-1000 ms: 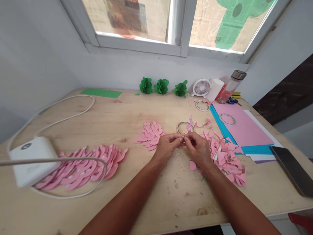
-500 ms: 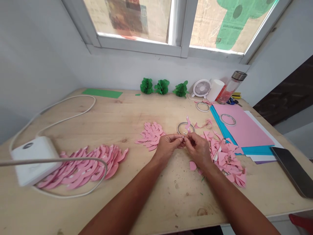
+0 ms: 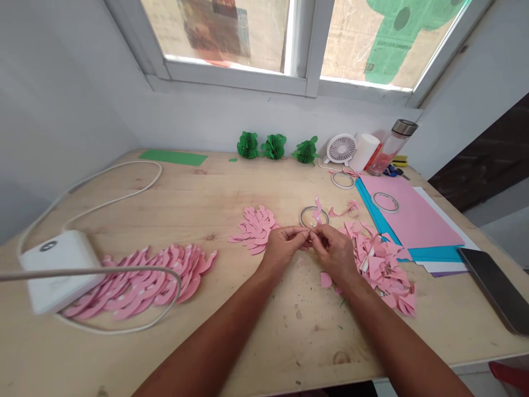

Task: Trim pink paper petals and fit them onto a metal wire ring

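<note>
My left hand (image 3: 285,245) and my right hand (image 3: 332,248) meet fingertip to fingertip over the wooden table, both pinched on something too small to make out. Just beyond the fingers lies a ring of tape (image 3: 307,216), with a curled pink paper strip (image 3: 317,207) at its right side. A small pile of pink paper petals (image 3: 254,227) sits left of my left hand. Pink paper scraps (image 3: 386,270) are heaped beside my right hand and wrist. Farther left, many wavy pink pieces (image 3: 152,278) overlap in a row.
A white power bank (image 3: 61,270) with a looping cable lies at left. Green paper balls (image 3: 273,146), a small fan (image 3: 341,149) and a glass bottle (image 3: 390,149) stand at the back. Coloured sheets (image 3: 417,220) and a phone (image 3: 496,286) lie at right.
Both hands stay in nearly the same place; the fingertips have shifted only slightly, and the tiny pale spot between them no longer shows clearly.
</note>
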{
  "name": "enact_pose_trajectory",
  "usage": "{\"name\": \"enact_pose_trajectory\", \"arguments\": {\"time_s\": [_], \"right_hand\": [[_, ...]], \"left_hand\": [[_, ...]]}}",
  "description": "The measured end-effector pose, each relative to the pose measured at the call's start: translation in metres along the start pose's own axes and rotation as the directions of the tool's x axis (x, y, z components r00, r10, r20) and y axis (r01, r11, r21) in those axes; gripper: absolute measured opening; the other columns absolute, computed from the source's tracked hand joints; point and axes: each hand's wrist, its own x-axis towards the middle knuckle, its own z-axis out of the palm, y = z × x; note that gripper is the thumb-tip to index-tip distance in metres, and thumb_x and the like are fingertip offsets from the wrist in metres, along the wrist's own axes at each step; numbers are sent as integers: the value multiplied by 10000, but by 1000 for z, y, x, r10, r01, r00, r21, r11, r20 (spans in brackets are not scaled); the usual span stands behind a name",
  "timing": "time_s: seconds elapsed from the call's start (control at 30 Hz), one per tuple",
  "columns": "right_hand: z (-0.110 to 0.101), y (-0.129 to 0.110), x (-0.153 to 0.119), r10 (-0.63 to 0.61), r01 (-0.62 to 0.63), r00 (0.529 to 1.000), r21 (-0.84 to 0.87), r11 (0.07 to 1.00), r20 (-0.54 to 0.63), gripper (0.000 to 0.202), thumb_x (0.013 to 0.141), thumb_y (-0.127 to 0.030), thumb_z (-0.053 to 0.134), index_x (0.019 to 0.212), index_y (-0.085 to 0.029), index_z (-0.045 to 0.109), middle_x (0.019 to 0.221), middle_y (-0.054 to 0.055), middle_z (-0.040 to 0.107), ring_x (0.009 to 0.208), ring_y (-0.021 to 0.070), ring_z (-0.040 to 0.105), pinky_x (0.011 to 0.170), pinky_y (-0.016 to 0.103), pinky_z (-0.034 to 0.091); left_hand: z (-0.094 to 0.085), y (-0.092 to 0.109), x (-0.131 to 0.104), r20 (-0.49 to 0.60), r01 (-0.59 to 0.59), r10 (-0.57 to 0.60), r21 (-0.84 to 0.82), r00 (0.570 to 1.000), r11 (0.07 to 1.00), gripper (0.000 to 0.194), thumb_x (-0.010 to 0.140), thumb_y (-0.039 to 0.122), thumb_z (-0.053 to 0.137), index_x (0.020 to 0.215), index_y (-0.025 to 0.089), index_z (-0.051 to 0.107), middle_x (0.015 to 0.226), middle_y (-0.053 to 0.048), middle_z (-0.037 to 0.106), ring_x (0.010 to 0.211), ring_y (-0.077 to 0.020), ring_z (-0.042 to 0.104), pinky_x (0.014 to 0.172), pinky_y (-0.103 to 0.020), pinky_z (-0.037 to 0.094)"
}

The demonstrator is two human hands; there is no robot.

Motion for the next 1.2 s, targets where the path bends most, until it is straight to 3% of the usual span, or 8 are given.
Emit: {"name": "enact_pose_trajectory", "arguments": {"time_s": [0.27, 0.6, 0.73, 0.87, 0.97, 1.1, 1.2], "right_hand": [[-1, -3, -1, 24, -24, 1000, 30, 999, 1, 167, 813, -242, 473, 729, -179, 602, 601, -4, 596, 511, 101, 496, 513, 212, 354], [-5, -5, 0, 107, -107, 994, 48, 993, -1, 201, 819, -265, 455, 780, -183, 635, 593, -2, 601, 494, 108, 493, 497, 219, 342], [-5, -4, 0, 210, -211, 977, 131, 969, 21, 207, 817, -290, 467, 759, -179, 632, 563, -15, 570, 494, 106, 483, 495, 217, 337], [-2, -1, 2, 359, -364, 930, 313, 877, 75, 230, 805, -365, 499, 764, -169, 613, 617, -5, 590, 539, 111, 505, 514, 215, 371], [1, 0, 4, 436, -415, 897, 475, 776, 72, 276, 770, -412, 554, 887, -165, 598, 689, 3, 607, 597, 121, 531, 535, 216, 398], [1, -1, 5, 454, -436, 879, 633, 640, 147, 264, 768, -416, 564, 827, -161, 593, 641, -10, 575, 568, 108, 512, 516, 207, 383], [1, 0, 5, 443, -433, 879, 679, 592, 174, 221, 762, -379, 576, 760, -158, 581, 616, -17, 558, 543, 95, 491, 503, 201, 364]], "left_hand": [[4, 3, -3, -63, -109, 116, 103, 991, 989, 117, 679, 205, 625, 705, 150, 725, 711, -37, 709, 659, -143, 642, 640, -239, 523], [3, 4, -3, -129, -82, 93, 88, 987, 993, 131, 650, 242, 655, 717, 150, 720, 720, -47, 712, 604, -137, 631, 624, -253, 522], [4, 7, -3, -125, -61, 70, 70, 990, 996, 123, 644, 242, 660, 690, 142, 714, 686, -44, 702, 574, -118, 607, 607, -236, 507], [4, 7, -3, -109, -59, 67, 75, 992, 995, 122, 645, 250, 654, 665, 141, 705, 637, -35, 684, 564, -117, 597, 592, -233, 495], [4, 7, -3, -103, -56, 63, 70, 993, 996, 126, 653, 246, 639, 676, 138, 701, 616, -32, 674, 555, -115, 591, 579, -228, 487], [4, 6, -3, -81, -46, 51, 60, 995, 997, 130, 641, 248, 638, 680, 137, 693, 626, -38, 675, 555, -121, 594, 569, -230, 488], [4, 5, -3, -63, -31, 35, 52, 997, 998, 121, 635, 237, 632, 678, 138, 688, 614, -38, 672, 548, -122, 594, 555, -228, 485]]}}
